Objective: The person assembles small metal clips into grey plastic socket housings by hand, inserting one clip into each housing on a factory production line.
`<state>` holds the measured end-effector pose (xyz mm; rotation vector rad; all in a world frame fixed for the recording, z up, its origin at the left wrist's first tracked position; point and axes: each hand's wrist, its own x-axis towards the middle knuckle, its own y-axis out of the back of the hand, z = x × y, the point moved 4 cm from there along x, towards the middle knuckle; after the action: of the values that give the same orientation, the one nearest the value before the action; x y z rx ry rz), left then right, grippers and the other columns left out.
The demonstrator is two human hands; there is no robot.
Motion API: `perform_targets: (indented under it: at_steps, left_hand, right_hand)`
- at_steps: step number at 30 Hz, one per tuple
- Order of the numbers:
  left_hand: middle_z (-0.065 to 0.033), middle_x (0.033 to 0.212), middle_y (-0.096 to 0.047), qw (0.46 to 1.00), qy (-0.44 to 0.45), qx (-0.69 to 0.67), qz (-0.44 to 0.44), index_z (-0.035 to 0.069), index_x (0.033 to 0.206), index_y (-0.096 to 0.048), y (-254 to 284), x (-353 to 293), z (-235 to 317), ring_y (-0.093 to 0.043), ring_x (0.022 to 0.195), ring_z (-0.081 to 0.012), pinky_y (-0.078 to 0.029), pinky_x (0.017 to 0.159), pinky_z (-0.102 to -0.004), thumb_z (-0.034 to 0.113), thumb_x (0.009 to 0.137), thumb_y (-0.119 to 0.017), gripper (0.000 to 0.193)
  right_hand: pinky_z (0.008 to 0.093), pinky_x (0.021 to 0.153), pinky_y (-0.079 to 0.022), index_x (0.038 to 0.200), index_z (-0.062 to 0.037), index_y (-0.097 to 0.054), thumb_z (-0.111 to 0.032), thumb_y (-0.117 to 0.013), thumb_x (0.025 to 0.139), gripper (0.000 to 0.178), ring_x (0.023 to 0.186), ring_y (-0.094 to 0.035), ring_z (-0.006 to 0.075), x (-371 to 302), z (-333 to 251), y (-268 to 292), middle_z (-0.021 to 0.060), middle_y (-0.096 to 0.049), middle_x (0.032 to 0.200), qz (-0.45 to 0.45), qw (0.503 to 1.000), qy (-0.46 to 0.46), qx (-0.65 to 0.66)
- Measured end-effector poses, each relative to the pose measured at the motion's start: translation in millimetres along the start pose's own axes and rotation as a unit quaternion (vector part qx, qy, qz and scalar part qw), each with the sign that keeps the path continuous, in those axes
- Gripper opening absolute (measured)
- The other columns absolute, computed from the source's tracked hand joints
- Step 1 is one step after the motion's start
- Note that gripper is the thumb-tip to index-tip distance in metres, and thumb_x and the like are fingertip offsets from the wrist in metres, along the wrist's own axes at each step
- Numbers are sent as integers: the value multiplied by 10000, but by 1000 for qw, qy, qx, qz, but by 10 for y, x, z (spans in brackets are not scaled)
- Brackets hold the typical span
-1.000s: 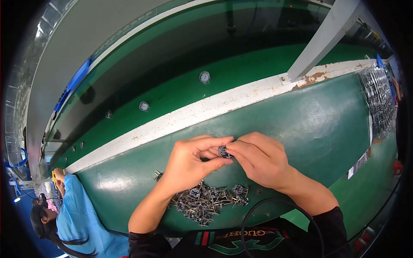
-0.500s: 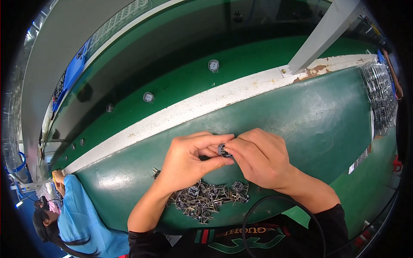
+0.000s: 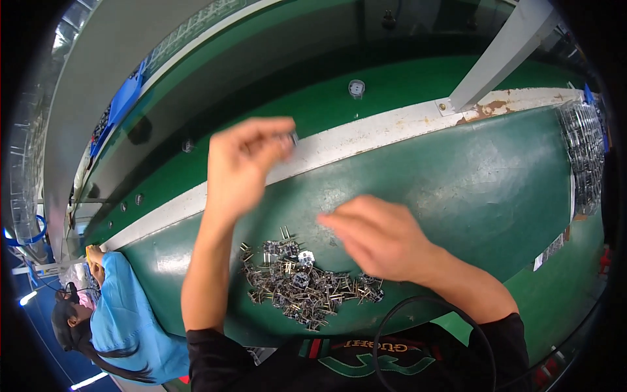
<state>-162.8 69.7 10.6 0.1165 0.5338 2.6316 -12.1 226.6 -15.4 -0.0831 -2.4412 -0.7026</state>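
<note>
Head view: left hand [image 3: 238, 163] is up and forward, over the white rail [image 3: 372, 139] at the far edge of the bench [image 3: 496, 170]. Thumb and fingers pinch a small grey round part [image 3: 293, 138]; hand and part are blurred, so no detail on it. The part sits at my left fingertips, well apart from my right hand [image 3: 385, 238].

Right hand is lower, over the bench, fingers bunched and pointing left. Tips are blurred; can't tell if they meet or pinch anything.

Pile of small pinned circuit boards [image 3: 300, 279] lies on the bench between my forearms, nearer me than either hand, pins at all angles. One pale-faced board [image 3: 305, 259] shows at its far side.

Past the rail: green conveyor belt [image 3: 418, 81] with a round pale part [image 3: 356, 88] on it, beyond both hands. Clear plastic trays [image 3: 581, 157] stacked at the bench's right end. Co-worker in blue [image 3: 130, 313] at far left.
</note>
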Motion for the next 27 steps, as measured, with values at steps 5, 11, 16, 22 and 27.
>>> perform_targets:
  at_steps: [5, 11, 16, 22, 27]
  left_hand:
    - [-117, 884, -746, 992, -53, 83, 77, -7, 1059, -724, 20, 1122, -191, -696, 795, -151, -532, 744, -277, 99, 857, -711, 229]
    - [-128, 931, -757, 976, -49, 165, 132, 49, 1000, -767, -104, 2171, -692, -716, 875, -243, -541, 824, -359, 191, 821, -752, 229]
    - [-133, 917, -750, 936, -61, 291, 187, 46, 1014, -765, -136, 2470, -805, -694, 744, -260, -540, 723, -371, 245, 818, -769, 280]
    - [-126, 807, -717, 926, -190, 292, 144, 83, 879, -746, -614, 1884, -80, -689, 790, -351, -544, 764, -440, 397, 879, -699, 318]
    - [-150, 1206, -608, 917, -289, 242, -133, 120, 1242, -661, -1234, 1330, 194, -590, 1102, -310, -488, 932, -378, 120, 888, -608, 358]
  right_hand:
    - [284, 791, -477, 1145, -90, -670, -151, -611, 795, 360, 928, -550, 171, -33, -258, -244, 1, -589, 1056, -157, 972, 158, -72]
    - [276, 844, -435, 1105, -86, -671, -152, -614, 799, 319, 937, -532, 167, -186, -154, -475, -17, -586, 1030, -216, 958, 181, -49]
    - [278, 808, -467, 1048, -47, -669, -125, -614, 790, 275, 904, -535, 173, -120, -106, -404, 17, -529, 893, -179, 971, 152, -31]
    - [298, 781, -497, 1023, -35, -664, -113, -632, 749, 287, 880, -532, 189, -24, -81, -163, 33, -515, 849, -138, 975, 140, -103]
    - [289, 801, -513, 980, -29, -663, -113, -626, 742, 255, 873, -532, 196, -113, -11, -118, 35, -524, 855, -139, 976, 120, -119]
